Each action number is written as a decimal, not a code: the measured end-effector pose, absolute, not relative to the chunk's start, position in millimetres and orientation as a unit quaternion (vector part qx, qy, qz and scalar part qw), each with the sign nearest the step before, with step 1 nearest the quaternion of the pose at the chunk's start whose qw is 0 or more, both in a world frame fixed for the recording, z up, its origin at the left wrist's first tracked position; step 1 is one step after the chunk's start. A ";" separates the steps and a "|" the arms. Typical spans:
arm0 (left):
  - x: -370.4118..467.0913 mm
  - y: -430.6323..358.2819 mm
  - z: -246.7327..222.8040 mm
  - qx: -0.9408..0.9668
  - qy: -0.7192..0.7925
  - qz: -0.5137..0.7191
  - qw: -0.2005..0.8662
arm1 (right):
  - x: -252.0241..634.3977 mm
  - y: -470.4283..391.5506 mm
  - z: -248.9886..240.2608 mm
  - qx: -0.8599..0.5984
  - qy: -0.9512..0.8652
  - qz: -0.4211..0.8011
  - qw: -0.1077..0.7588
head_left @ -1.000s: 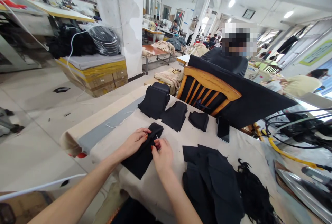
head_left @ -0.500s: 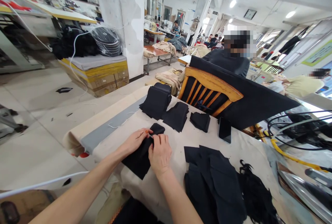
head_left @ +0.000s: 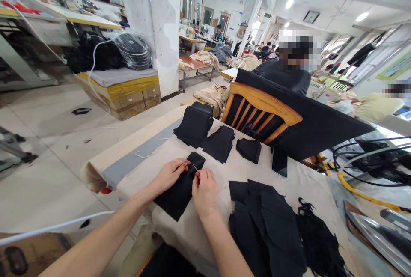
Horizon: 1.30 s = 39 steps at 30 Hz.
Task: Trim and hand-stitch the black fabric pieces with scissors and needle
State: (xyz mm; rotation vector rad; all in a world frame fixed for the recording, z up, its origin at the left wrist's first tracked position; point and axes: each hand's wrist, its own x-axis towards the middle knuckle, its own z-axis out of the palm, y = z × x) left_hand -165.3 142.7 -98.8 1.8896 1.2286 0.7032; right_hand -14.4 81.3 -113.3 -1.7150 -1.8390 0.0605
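A black fabric piece (head_left: pixel 178 193) lies on the cloth-covered table (head_left: pixel 244 172) in front of me. My left hand (head_left: pixel 170 173) presses on its left upper part with the fingers bent. My right hand (head_left: pixel 204 190) rests on the piece's right edge and pinches a thin pale pointed tool (head_left: pixel 195 168), whose tip lies on the fabric between the two hands.
Three stacks of black pieces (head_left: pixel 194 126) (head_left: pixel 220 142) (head_left: pixel 248 149) lie further back, a phone (head_left: pixel 279 160) beside them. A heap of black fabric (head_left: pixel 268 225) is at my right. A wooden chair (head_left: pixel 260 112) with a seated person stands behind the table. An iron (head_left: pixel 379 234) lies at far right.
My right hand has slid slightly back and forth along the fabric's edge with the thin tool. The left hand has stayed on the piece.
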 end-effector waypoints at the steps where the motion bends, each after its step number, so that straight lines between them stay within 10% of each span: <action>1: -165.3 142.7 -99.0 0.741 0.480 0.276 0.379 | -13.5 78.4 -113.8 -0.646 -0.698 0.029 0.306; 39: -160.4 131.5 -123.5 0.838 0.444 0.258 0.183 | 4.0 73.8 -121.8 -0.656 -0.699 0.001 0.285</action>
